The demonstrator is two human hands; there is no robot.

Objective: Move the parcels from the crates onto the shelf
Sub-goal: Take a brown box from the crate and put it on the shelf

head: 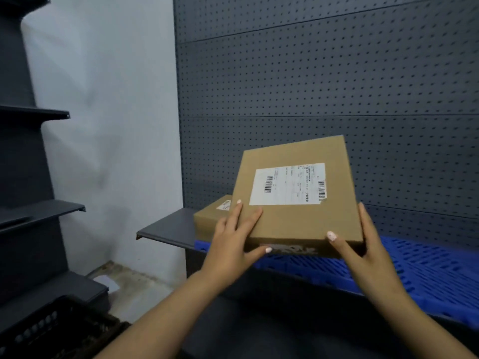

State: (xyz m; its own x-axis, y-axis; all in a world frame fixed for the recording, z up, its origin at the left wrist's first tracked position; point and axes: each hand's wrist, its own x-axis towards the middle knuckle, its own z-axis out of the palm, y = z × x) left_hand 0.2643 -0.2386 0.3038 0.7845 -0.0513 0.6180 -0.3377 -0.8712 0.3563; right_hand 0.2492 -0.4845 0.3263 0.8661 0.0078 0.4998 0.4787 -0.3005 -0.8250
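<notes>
You hold a flat cardboard parcel (298, 193) between both hands, tilted so its top face with the white shipping label (287, 183) leans toward you. Your left hand (234, 238) grips the near left corner: the fingers lie spread on the top face, and the thumb runs under the near edge. Your right hand (363, 251) clasps the near right corner, the thumb pressed on the top edge and the fingers stretched up along the right side. Neither hand is free; both are closed around the same box.

The parcel is up off the shelf (168, 229), held above its dark surface and above the blue slotted plastic pallet (427, 270) that lies on it, which stretches away to the right of your right hand. Just beyond your left hand, partly hidden behind the box you carry, a second cardboard parcel (212, 215) already sits on the shelf, with a small label showing on its top. Whether the two boxes touch cannot be told.

Behind both parcels rises a dark pegboard back panel (311, 86). Well to the left of your left arm stands another dark shelving unit (33, 213) against a pale wall (108, 125). Below your left forearm, at the lower left, is the corner of a black lattice crate (51, 330); its contents are too dark to make out.
</notes>
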